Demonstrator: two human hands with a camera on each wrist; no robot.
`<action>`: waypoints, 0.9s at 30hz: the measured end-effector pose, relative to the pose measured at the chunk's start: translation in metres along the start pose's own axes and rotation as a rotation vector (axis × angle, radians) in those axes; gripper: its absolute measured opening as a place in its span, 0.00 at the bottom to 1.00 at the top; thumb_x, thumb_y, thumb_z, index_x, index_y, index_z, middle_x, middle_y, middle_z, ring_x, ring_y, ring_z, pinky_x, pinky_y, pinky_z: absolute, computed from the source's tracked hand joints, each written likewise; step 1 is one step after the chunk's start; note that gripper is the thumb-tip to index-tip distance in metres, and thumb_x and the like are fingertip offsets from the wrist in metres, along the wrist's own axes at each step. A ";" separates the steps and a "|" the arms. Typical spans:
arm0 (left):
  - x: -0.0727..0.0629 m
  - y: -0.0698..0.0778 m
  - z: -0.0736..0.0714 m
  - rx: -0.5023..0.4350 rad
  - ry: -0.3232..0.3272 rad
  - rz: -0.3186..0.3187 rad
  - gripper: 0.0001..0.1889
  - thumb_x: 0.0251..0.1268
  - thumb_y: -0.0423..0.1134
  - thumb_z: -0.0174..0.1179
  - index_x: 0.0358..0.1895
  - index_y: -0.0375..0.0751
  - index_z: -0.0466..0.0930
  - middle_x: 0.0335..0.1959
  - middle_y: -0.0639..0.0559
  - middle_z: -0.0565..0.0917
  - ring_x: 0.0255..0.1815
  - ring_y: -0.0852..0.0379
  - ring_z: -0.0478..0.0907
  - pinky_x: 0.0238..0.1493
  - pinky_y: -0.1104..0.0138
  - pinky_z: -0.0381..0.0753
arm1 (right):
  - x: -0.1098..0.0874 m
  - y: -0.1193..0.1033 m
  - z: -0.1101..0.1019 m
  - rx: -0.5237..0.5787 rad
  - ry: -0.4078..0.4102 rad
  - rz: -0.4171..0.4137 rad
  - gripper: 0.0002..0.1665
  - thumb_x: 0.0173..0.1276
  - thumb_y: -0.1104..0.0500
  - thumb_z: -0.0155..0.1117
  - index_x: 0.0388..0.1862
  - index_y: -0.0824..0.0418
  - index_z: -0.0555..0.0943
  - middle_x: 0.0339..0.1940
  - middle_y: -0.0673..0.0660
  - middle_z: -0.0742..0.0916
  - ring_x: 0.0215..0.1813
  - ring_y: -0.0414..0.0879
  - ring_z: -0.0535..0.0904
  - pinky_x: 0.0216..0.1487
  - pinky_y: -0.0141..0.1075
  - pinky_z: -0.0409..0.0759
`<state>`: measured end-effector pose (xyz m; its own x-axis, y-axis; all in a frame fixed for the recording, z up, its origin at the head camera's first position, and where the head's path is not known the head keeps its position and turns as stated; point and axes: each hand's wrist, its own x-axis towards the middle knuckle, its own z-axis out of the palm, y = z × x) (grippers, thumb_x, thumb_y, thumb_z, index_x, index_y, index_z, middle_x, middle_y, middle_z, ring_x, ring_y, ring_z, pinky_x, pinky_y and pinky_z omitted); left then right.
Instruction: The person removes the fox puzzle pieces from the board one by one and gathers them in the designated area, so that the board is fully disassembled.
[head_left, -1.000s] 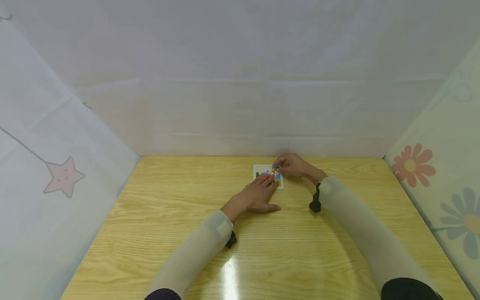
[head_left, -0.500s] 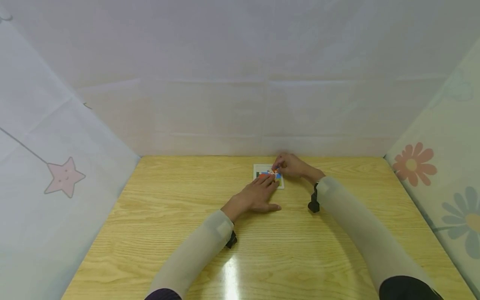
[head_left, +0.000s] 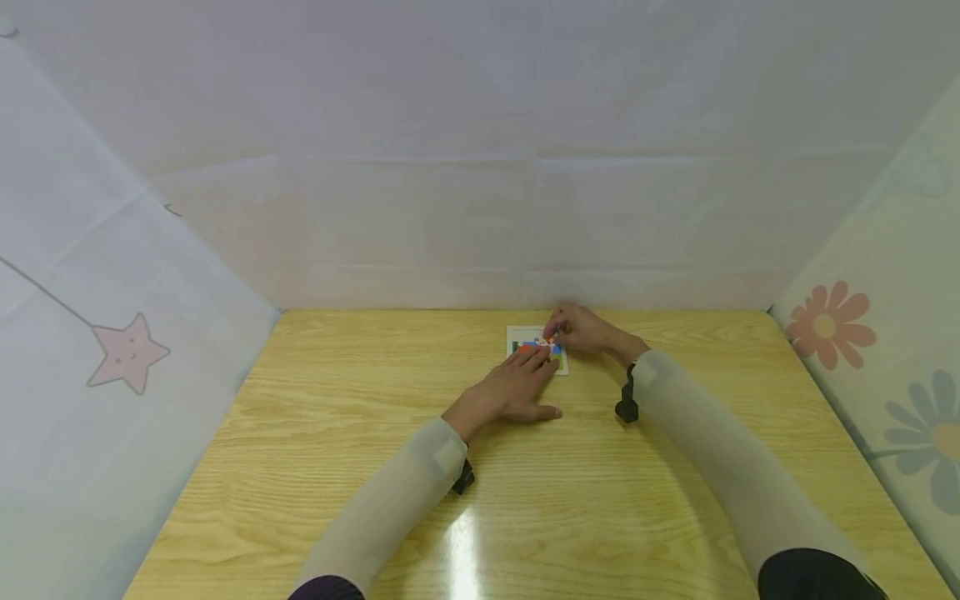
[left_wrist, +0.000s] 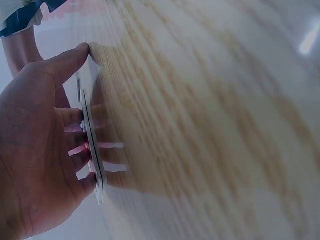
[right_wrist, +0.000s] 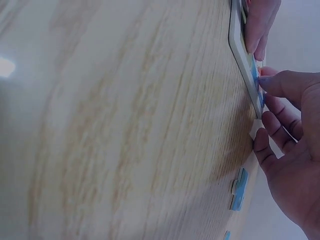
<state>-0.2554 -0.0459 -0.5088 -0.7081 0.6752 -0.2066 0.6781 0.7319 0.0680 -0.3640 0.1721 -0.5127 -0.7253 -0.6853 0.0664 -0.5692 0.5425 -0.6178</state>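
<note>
A small picture puzzle (head_left: 512, 335) in a white frame lies flat near the table's far edge, coloured red, blue and green. My left hand (head_left: 512, 392) lies palm down across its lower left part, with straight fingers on the picture and the thumb resting on the wood. At the upper right of the puzzle, my right hand (head_left: 587, 331) pinches a small colourful puzzle piece (head_left: 553, 340) between thumb and forefinger, against the board; the fingers hide most of it. The right wrist view shows the thumb at the blue part, with the other fingers curled beside the frame.
A loose blue puzzle piece (right_wrist: 239, 189) lies on the table near my right hand, with the edge of another blue piece (right_wrist: 227, 235) below it. A small white bit (right_wrist: 256, 127) sits by the fingertips. Pale cloth walls (head_left: 420, 208) stand behind and beside the wooden table (head_left: 337, 417).
My right fingertips have shifted slightly down and inward on the puzzle's upper right, and the piece at them has turned or settled a little. The left hand has stayed in place.
</note>
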 end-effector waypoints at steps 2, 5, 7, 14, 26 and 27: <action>0.000 0.000 -0.001 0.000 0.002 0.003 0.50 0.76 0.74 0.48 0.88 0.47 0.48 0.89 0.44 0.47 0.89 0.48 0.43 0.87 0.52 0.49 | 0.000 0.000 0.000 -0.001 -0.001 0.012 0.09 0.73 0.70 0.67 0.48 0.66 0.89 0.49 0.61 0.84 0.50 0.55 0.78 0.53 0.49 0.78; -0.001 0.000 -0.001 -0.002 0.000 0.005 0.50 0.76 0.74 0.48 0.88 0.48 0.48 0.89 0.45 0.47 0.89 0.48 0.43 0.87 0.52 0.49 | 0.000 0.000 0.000 -0.001 0.001 0.023 0.08 0.74 0.70 0.67 0.48 0.65 0.89 0.49 0.61 0.84 0.51 0.55 0.78 0.54 0.49 0.78; -0.001 0.000 -0.002 -0.005 0.000 0.005 0.49 0.76 0.74 0.48 0.88 0.48 0.48 0.89 0.45 0.47 0.89 0.48 0.43 0.87 0.52 0.48 | -0.001 0.000 -0.001 0.008 0.005 0.028 0.08 0.73 0.70 0.67 0.48 0.65 0.89 0.49 0.60 0.84 0.52 0.55 0.79 0.55 0.50 0.79; -0.001 0.000 -0.002 -0.001 0.009 0.009 0.49 0.76 0.73 0.49 0.88 0.46 0.49 0.89 0.43 0.48 0.89 0.47 0.44 0.86 0.51 0.50 | -0.002 -0.001 -0.001 0.052 0.044 0.037 0.09 0.71 0.71 0.70 0.48 0.65 0.89 0.49 0.61 0.87 0.52 0.57 0.81 0.55 0.53 0.82; -0.001 -0.002 0.000 -0.010 0.008 0.012 0.50 0.76 0.74 0.48 0.88 0.46 0.49 0.89 0.44 0.47 0.89 0.47 0.43 0.87 0.51 0.48 | -0.002 -0.003 -0.001 0.060 0.088 0.082 0.18 0.69 0.70 0.72 0.58 0.68 0.86 0.54 0.63 0.88 0.55 0.58 0.83 0.59 0.54 0.83; -0.001 -0.002 0.000 -0.013 0.007 0.013 0.50 0.76 0.74 0.48 0.88 0.46 0.49 0.89 0.44 0.47 0.89 0.47 0.43 0.87 0.51 0.48 | -0.002 -0.004 -0.001 0.061 0.090 0.085 0.19 0.69 0.71 0.72 0.58 0.68 0.85 0.54 0.63 0.88 0.55 0.58 0.84 0.59 0.54 0.83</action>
<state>-0.2562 -0.0481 -0.5090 -0.7007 0.6853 -0.1984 0.6847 0.7241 0.0829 -0.3604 0.1720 -0.5102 -0.8032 -0.5903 0.0804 -0.4818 0.5643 -0.6704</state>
